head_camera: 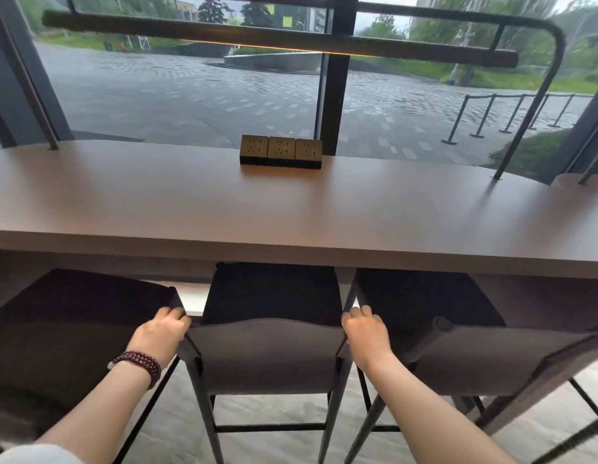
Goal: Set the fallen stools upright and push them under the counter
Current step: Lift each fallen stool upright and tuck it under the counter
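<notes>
- The middle stool (pixel 270 333) stood upright, its seat partly under the counter (pixel 290 209) edge.
- The left hand (pixel 162 331) was clamped on the backrest's left top corner; the right hand (pixel 364 333) was clamped on its right.
- The left stool (pixel 73 316) and right stool (pixel 458 329) stood close alongside, with narrow gaps.
- Clearance beneath the counter appeared dark and was hard to judge.

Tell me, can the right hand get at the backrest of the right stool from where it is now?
Probably yes. The right hand grips the middle stool, and the right stool stands just beside it with nothing between them.
</notes>
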The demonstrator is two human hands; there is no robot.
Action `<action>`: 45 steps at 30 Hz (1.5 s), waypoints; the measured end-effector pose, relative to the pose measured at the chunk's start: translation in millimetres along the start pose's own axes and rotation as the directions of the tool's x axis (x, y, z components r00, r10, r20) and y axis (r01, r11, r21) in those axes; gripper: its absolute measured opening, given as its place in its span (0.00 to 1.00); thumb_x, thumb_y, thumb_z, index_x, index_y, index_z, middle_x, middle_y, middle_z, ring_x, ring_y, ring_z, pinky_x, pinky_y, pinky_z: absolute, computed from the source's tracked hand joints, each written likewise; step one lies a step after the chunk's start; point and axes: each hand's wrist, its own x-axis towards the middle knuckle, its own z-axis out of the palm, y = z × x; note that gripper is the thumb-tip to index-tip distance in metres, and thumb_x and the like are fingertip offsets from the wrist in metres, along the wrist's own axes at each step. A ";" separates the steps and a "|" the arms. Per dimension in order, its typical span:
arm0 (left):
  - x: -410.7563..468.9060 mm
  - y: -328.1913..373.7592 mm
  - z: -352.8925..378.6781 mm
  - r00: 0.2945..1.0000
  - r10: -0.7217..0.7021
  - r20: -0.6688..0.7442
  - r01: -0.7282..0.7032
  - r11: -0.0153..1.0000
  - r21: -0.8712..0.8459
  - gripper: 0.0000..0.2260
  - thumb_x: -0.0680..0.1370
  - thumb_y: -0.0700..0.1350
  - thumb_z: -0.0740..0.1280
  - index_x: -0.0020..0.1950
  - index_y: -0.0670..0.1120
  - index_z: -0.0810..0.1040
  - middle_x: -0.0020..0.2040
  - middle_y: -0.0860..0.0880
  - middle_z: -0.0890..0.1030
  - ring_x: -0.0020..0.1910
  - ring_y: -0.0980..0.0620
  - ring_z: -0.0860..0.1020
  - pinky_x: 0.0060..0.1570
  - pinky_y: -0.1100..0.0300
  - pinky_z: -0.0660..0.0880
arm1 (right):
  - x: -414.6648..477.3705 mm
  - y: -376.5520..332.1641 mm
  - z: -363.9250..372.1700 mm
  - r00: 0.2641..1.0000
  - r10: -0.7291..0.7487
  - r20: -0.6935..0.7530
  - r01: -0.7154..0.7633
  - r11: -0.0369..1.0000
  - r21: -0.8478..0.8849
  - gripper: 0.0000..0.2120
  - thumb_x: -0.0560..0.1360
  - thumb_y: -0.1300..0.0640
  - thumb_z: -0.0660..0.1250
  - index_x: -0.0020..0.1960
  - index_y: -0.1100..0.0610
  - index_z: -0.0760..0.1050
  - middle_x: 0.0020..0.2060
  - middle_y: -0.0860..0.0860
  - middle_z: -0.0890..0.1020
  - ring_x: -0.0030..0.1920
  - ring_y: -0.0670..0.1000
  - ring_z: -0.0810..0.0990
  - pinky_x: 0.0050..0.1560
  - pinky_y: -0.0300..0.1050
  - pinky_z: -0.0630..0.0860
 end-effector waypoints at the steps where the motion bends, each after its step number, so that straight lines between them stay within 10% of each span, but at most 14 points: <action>1: -1.1 -1.0 -0.3 1.000 0.013 -0.016 -0.013 1.000 0.001 0.13 0.74 0.38 0.67 0.57 0.46 0.79 0.58 0.48 0.78 0.59 0.49 0.73 0.46 0.56 0.79 | 0.1 -0.5 -0.9 1.000 0.000 0.006 0.000 1.000 -0.007 0.23 0.73 0.67 0.67 0.67 0.59 0.69 0.64 0.56 0.73 0.66 0.57 0.68 0.62 0.48 0.69; 9: -2.9 5.8 -12.9 0.998 0.052 0.038 -0.052 0.999 0.009 0.22 0.75 0.37 0.61 0.69 0.48 0.67 0.71 0.50 0.65 0.73 0.51 0.60 0.66 0.59 0.66 | 0.4 -21.6 -10.9 0.999 0.024 0.023 -0.023 0.998 -0.051 0.25 0.71 0.59 0.66 0.67 0.55 0.68 0.64 0.55 0.73 0.67 0.60 0.67 0.66 0.59 0.60; 14: -23.5 -14.9 -23.8 0.994 -0.015 -0.110 -0.019 0.952 -0.307 0.21 0.74 0.38 0.62 0.68 0.43 0.71 0.67 0.46 0.73 0.69 0.48 0.68 0.67 0.54 0.67 | -6.0 -99.7 -22.1 0.935 -0.168 -0.312 0.253 0.933 0.256 0.23 0.59 0.60 0.72 0.54 0.57 0.79 0.48 0.52 0.82 0.51 0.58 0.80 0.49 0.54 0.75; 18: -51.5 -64.9 -39.1 0.976 -0.143 -0.166 0.059 0.901 -0.429 0.22 0.73 0.35 0.62 0.67 0.44 0.72 0.66 0.47 0.74 0.67 0.49 0.70 0.69 0.56 0.65 | -30.5 -196.3 -36.8 0.881 -0.244 -0.406 0.439 0.743 0.505 0.15 0.72 0.62 0.66 0.59 0.58 0.76 0.51 0.52 0.81 0.52 0.54 0.78 0.53 0.47 0.76; 23: -92.7 -161.9 -48.3 0.920 -0.380 -0.099 0.277 0.807 -0.521 0.21 0.74 0.35 0.62 0.67 0.43 0.71 0.66 0.45 0.74 0.65 0.47 0.71 0.66 0.56 0.66 | -68.1 -328.8 -45.3 0.929 -0.325 -0.175 0.325 0.499 0.804 0.13 0.79 0.58 0.57 0.62 0.54 0.70 0.49 0.48 0.78 0.51 0.49 0.76 0.52 0.42 0.72; 28: -128.6 -255.1 -44.1 0.906 -0.422 -0.024 0.349 0.781 -0.518 0.20 0.74 0.36 0.61 0.66 0.44 0.71 0.65 0.44 0.75 0.63 0.46 0.73 0.65 0.52 0.68 | -85.4 -454.2 -64.1 0.943 -0.253 0.216 -0.169 0.197 0.966 0.08 0.80 0.52 0.57 0.53 0.56 0.71 0.43 0.49 0.78 0.41 0.48 0.77 0.43 0.43 0.77; 33: -141.5 -316.0 -37.9 0.923 -0.382 0.044 0.361 0.820 -0.445 0.22 0.73 0.37 0.62 0.68 0.46 0.71 0.67 0.47 0.74 0.65 0.48 0.72 0.65 0.55 0.68 | -65.3 -527.0 -89.5 0.739 -0.295 0.605 -0.673 -0.343 0.655 0.19 0.81 0.47 0.57 0.59 0.63 0.66 0.53 0.64 0.77 0.47 0.59 0.79 0.40 0.49 0.80; 37: -134.8 -346.3 -26.7 0.936 -0.345 0.069 0.345 0.859 -0.379 0.25 0.73 0.37 0.61 0.70 0.48 0.68 0.70 0.50 0.70 0.69 0.51 0.68 0.67 0.56 0.65 | -41.2 -555.8 -89.2 0.614 -0.407 0.676 -0.704 -0.670 0.236 0.32 0.77 0.40 0.61 0.69 0.63 0.62 0.64 0.70 0.69 0.60 0.67 0.73 0.54 0.61 0.75; 45: -114.0 -378.7 -3.9 0.955 -0.261 0.140 0.267 0.963 -0.027 0.29 0.74 0.38 0.59 0.73 0.55 0.60 0.74 0.52 0.62 0.75 0.51 0.55 0.72 0.50 0.51 | 6.4 -564.4 -101.9 0.482 -0.333 0.810 -0.717 -0.681 0.146 0.02 0.71 0.65 0.62 0.42 0.64 0.69 0.64 0.63 0.68 0.63 0.71 0.68 0.49 0.59 0.79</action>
